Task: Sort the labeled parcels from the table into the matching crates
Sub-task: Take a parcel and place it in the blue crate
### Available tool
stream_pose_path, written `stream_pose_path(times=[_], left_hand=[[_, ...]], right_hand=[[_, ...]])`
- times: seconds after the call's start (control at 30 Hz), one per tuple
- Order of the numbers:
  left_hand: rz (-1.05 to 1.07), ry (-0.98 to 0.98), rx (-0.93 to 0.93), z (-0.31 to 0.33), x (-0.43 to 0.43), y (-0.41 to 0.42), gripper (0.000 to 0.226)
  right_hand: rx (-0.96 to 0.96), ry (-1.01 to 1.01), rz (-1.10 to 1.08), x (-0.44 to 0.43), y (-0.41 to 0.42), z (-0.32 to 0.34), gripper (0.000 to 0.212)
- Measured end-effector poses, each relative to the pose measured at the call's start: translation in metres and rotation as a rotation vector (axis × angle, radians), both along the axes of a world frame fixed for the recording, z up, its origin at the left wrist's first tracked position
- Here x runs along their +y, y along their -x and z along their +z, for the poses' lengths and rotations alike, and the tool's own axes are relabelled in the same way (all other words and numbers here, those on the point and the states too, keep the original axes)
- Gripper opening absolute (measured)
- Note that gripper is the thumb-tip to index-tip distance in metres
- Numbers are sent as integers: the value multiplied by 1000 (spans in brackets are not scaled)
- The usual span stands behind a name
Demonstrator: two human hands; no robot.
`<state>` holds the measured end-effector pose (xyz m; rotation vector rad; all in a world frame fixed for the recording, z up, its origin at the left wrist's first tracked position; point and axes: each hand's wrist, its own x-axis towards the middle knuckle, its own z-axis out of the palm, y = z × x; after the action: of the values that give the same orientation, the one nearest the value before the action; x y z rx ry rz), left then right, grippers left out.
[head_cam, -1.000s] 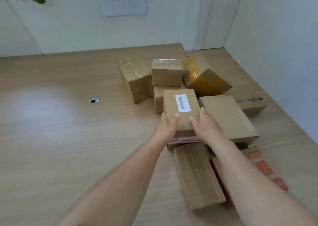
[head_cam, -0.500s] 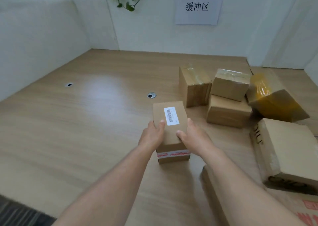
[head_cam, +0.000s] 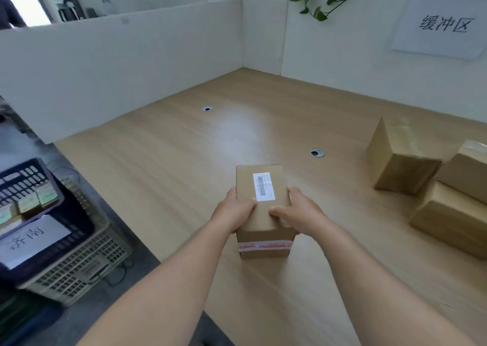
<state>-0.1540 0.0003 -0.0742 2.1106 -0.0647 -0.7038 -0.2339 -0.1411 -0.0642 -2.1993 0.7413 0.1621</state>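
The left hand (head_cam: 233, 214) and right hand (head_cam: 299, 218) clasp the labeled parcel (head_cam: 259, 229) from either side, fingers curled round it, thumbs on top below its white label (head_cam: 263, 187). It sits a little in from the left edge of the surface (head_cam: 171, 177); whether it touches the wood cannot be told. Below that edge, a dark crate (head_cam: 66, 214) rests in a pale crate (head_cam: 87, 264). Other boxes (head_cam: 398, 161) cluster toward the right. Bare wood with two cable holes (head_cam: 317, 153) runs to the far corner.

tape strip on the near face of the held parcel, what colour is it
White tape with red print on the parcel; head view.
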Motion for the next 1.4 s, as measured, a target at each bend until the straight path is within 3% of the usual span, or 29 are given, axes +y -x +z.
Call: stream_pose_path(times=[0.23, 0.33, 0.5, 0.57, 0.7, 0.83, 1.03, 1.2, 1.33, 1.4], left_hand=[[109, 226, 109, 11, 29, -6, 33], [199, 292, 85, 19, 39, -11, 35], [269, 338, 66, 37, 57, -24, 81], [279, 336, 55, 44, 66, -32, 89], [333, 365, 36, 45, 88, -49, 56], [381, 388, 41, 36, 112, -68, 30], [360, 403, 18, 34, 144, -95, 41], [308, 383, 8, 38, 175, -119, 57], [370, 359, -6, 39, 204, -143, 39], [392, 360, 18, 37, 219, -155, 43]], right_hand=[[-123, -324, -48, 7, -23, 9, 40], [-197, -422, -62, 13, -29, 14, 49], [-155, -458, -27, 30, -43, 24, 62], [-169, -501, -23, 41, -56, 28, 63], [-214, -504, -47, 61, -82, 39, 59], [-196, -432, -49, 85, -103, 33, 35], [-225, -440, -9, 115, -134, 27, 10], [-236, -443, 48, 146, -168, 27, 35], [-205, -421, 37, 174, -195, 23, 35], [-192, -419, 35, 188, -208, 19, 32]])
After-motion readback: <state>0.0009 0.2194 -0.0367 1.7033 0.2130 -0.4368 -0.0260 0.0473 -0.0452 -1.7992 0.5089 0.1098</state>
